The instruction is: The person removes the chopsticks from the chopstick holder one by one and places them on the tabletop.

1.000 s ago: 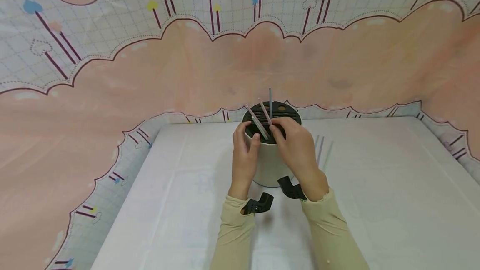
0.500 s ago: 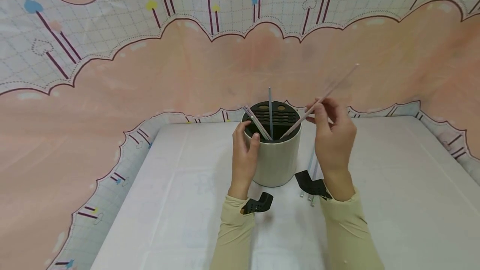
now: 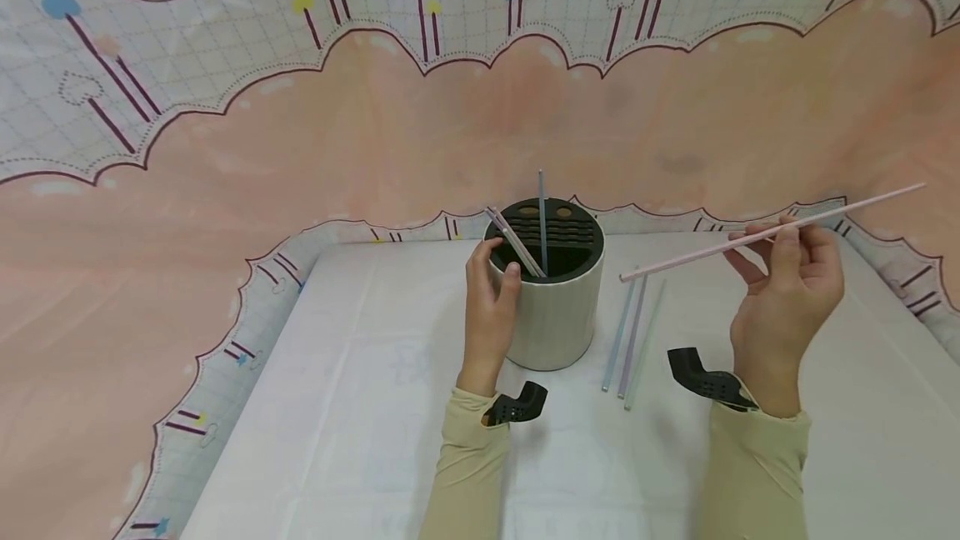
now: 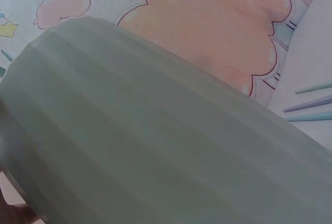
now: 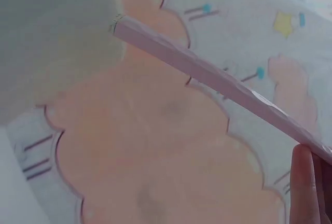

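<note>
My left hand (image 3: pixel 489 315) grips the near left rim of a round cream utensil holder (image 3: pixel 555 327) with a black slotted top. Inside the holder lean a few light chopsticks (image 3: pixel 517 247) and an upright blue chopstick (image 3: pixel 542 223). Off to the right, in the air, my right hand (image 3: pixel 783 315) pinches a long pink chopstick (image 3: pixel 697 254), slanted up to the right. Its squared end fills much of the right wrist view, with a fingertip (image 5: pixel 306 182) against it. The ribbed holder wall (image 4: pixel 155 130) covers most of the left wrist view.
Three chopsticks lie on the white table (image 3: pixel 360 407) right of the holder: blue (image 3: pixel 617 340), purple (image 3: pixel 632 344) and green (image 3: pixel 645 348). A patterned cloth backdrop (image 3: pixel 420 148) rises behind the table. Both wrists wear black camera mounts (image 3: pixel 517 404).
My right hand has drawn the pink chopstick out of the holder and carried it right, tilting it nearer to level. My left hand keeps its place on the rim.
</note>
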Demonstrator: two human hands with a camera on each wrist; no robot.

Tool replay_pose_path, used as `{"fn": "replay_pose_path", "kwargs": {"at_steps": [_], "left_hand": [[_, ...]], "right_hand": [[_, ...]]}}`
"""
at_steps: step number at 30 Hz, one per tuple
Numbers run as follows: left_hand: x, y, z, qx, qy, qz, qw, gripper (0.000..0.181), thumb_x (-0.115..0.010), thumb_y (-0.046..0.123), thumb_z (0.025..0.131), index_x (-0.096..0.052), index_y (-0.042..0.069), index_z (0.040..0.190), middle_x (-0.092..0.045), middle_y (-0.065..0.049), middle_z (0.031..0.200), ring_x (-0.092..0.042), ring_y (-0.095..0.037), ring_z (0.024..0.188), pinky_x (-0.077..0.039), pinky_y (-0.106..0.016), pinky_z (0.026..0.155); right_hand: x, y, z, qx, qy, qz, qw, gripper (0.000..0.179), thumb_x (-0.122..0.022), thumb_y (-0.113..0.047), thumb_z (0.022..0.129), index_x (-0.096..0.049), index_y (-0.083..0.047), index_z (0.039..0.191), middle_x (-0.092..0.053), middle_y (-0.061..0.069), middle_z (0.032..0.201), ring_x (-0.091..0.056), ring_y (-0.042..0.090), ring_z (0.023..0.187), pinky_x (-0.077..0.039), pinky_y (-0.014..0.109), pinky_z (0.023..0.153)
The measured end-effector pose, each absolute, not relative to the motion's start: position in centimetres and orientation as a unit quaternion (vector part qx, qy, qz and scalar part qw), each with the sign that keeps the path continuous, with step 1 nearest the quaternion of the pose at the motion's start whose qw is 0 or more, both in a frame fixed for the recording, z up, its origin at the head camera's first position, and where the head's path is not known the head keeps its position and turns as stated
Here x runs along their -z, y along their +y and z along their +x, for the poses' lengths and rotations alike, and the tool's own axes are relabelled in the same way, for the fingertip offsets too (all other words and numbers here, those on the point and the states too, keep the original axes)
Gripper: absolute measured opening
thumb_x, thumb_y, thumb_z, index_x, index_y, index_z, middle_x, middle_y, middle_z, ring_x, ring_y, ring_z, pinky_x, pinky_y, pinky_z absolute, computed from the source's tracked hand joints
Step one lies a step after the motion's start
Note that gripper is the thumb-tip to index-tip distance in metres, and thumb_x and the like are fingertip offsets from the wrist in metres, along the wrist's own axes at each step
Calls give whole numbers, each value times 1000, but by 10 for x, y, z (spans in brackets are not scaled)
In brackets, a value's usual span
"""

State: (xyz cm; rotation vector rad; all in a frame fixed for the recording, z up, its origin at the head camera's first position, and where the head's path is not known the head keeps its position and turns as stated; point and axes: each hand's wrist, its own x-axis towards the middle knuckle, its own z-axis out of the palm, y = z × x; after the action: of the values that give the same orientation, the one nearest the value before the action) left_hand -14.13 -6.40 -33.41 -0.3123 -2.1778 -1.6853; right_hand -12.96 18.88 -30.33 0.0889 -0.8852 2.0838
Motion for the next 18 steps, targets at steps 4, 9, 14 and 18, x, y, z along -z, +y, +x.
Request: {"fn": "replay_pose_path", "kwargs": {"at_steps": [4,9,14,18], "left_hand": [[334,-64,-141,595,-774,-110,188,40,-45,20,92,-36,8,129,-28,-13,138,-32,-24,122,-29,-49,97],[334,-64,-142,597,-773,-108,183,40,-45,21,92,-36,8,130,-27,-13,138,-31,-24,121,-29,-49,97],[333,-64,-141,599,-773,-107,177,41,-45,19,92,-35,8,130,-26,-14,139,-28,-23,125,-27,-49,98],[333,-65,-142,598,-774,-109,180,41,-45,20,92,-36,8,130,-26,-14,139,-28,-23,125,-27,-50,98]], "right_hand": [[327,201,-128,-835,-391,-16,387,30,-63,-8,81,-52,10,102,-55,25,87,-61,33,73,-50,38,62],[357,210,-133,-784,-529,-121,301,32,-59,-17,85,-54,-3,113,-61,15,92,-60,25,81,-50,27,61],[391,219,-143,-677,-683,-169,219,38,-51,-25,90,-49,-11,125,-63,6,95,-61,14,78,-49,20,61],[425,234,-153,-625,-747,-166,152,46,-49,-32,91,-43,-13,132,-64,0,96,-61,9,79,-50,22,61]]}}
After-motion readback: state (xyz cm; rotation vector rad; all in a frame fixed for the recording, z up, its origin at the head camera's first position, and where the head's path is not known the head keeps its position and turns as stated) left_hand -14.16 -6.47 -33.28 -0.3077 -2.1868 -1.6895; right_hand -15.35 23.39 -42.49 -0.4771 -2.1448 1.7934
